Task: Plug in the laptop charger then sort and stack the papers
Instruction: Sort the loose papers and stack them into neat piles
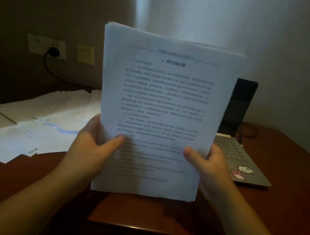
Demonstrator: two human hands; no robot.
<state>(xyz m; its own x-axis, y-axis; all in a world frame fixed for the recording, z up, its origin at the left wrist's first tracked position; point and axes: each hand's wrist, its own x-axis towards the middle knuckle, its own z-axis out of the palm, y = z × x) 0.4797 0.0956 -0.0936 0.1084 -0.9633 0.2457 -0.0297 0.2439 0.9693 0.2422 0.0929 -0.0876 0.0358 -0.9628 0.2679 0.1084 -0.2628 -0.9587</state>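
1. Centrally, a stack of papers point(156, 113) is held upright above the tabletop point(294, 170), its printed front page turned toward the camera.
2. The stack is gripped at its lower left edge by the left hand point(93, 142), the thumb laid across the front page and the fingers hidden behind.
3. The lower right edge is gripped in the same way by the right hand point(209, 164), thumb on the front.
4. At 9 o'clock from the stack, loose sheets point(34, 118) are spread overlapping on the reddish-brown wooden tabletop; some are marked with blue.
5. At 3 o'clock, an open laptop point(244, 164) is seen on the tabletop, its dark screen raised and two cartoon stickers point(242, 171) stuck on its palm rest; it is partly hidden by the stack.
6. A dark cable point(249, 132) is seen lying on the tabletop just behind the laptop.
7. At 10 o'clock, a wall socket panel point(46, 46) is fixed to the dark wall, with a black plug point(53, 52) seated in it and its cord point(52, 72) led down toward the tabletop.
8. A second pale wall plate point(85, 54) is set just right of the socket panel.
9. At 12 o'clock, a pale curtain point(207, 14) is hung behind the stack; the room is dimly lit.
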